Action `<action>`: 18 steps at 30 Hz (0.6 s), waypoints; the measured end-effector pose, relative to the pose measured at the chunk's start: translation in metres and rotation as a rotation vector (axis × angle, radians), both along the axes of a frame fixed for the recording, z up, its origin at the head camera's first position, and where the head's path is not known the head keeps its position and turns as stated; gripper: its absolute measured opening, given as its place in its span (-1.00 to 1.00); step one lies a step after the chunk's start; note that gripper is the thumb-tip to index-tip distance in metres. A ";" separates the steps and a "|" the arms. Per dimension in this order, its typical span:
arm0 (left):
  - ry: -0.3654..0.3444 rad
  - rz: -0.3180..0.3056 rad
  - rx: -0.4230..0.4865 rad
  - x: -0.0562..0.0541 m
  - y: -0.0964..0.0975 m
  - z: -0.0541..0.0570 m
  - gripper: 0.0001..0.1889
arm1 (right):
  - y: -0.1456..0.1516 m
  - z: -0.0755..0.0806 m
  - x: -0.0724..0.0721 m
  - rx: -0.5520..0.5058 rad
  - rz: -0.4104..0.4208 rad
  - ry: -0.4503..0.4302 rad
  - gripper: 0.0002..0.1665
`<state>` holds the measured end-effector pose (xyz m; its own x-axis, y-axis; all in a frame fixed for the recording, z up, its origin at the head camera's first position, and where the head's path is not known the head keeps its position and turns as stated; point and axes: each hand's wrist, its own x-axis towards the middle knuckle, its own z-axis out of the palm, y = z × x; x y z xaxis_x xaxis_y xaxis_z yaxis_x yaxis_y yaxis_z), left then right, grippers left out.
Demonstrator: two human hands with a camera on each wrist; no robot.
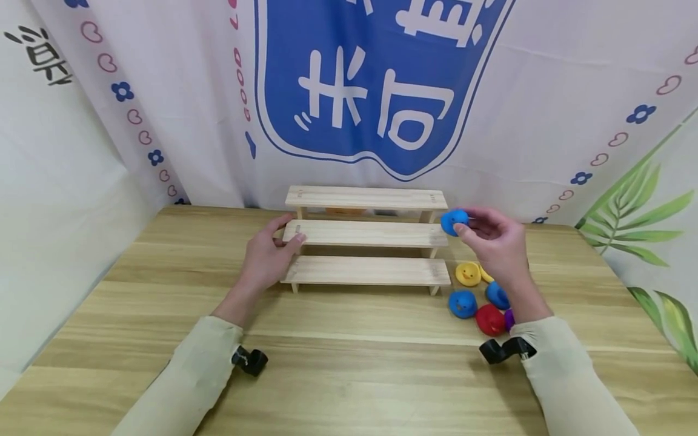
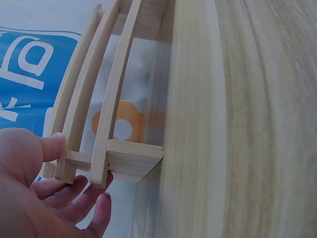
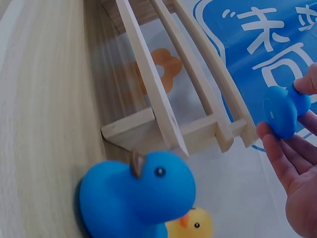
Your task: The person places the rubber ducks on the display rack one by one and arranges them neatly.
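A three-step wooden rack (image 1: pixel 365 270) stands on the table, its shelves bare. My left hand (image 1: pixel 269 254) grips the left end of the middle shelf; in the left wrist view the thumb (image 2: pixel 52 147) lies on top and the fingers (image 2: pixel 67 193) curl beneath. By the right end of that same shelf, my right hand (image 1: pixel 498 242) pinches a blue rubber duck (image 1: pixel 454 222) between thumb and fingers. The right wrist view shows this duck (image 3: pixel 282 110) held off the rack, near the shelf ends.
Right of the rack sit more ducks: a yellow duck (image 1: pixel 467 274), two blue ducks (image 1: pixel 462 304), a red duck (image 1: pixel 490 320) and a partly hidden purple one (image 1: pixel 509 319). Behind the rack hangs a white curtain (image 1: pixel 545 121) with a blue emblem. Black wrist mounts (image 1: pixel 249 361) sit on both sleeves.
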<state>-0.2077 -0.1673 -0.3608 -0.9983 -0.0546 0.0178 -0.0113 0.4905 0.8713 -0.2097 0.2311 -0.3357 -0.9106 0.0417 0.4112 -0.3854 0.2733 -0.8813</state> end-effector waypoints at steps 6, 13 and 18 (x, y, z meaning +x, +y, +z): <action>-0.011 0.007 -0.001 0.001 0.000 0.001 -0.33 | -0.010 0.001 -0.001 0.005 0.045 0.044 -0.58; -0.015 -0.001 0.015 0.001 0.002 0.002 -0.32 | -0.023 0.003 0.000 0.065 0.103 0.064 -0.61; -0.023 0.010 0.013 0.001 0.001 0.002 -0.32 | -0.032 0.005 -0.003 0.105 0.122 0.067 -0.60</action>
<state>-0.2070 -0.1659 -0.3590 -0.9979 -0.0649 -0.0056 -0.0361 0.4787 0.8772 -0.2127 0.1988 -0.3309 -0.8766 -0.1136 0.4676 -0.4784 0.3102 -0.8215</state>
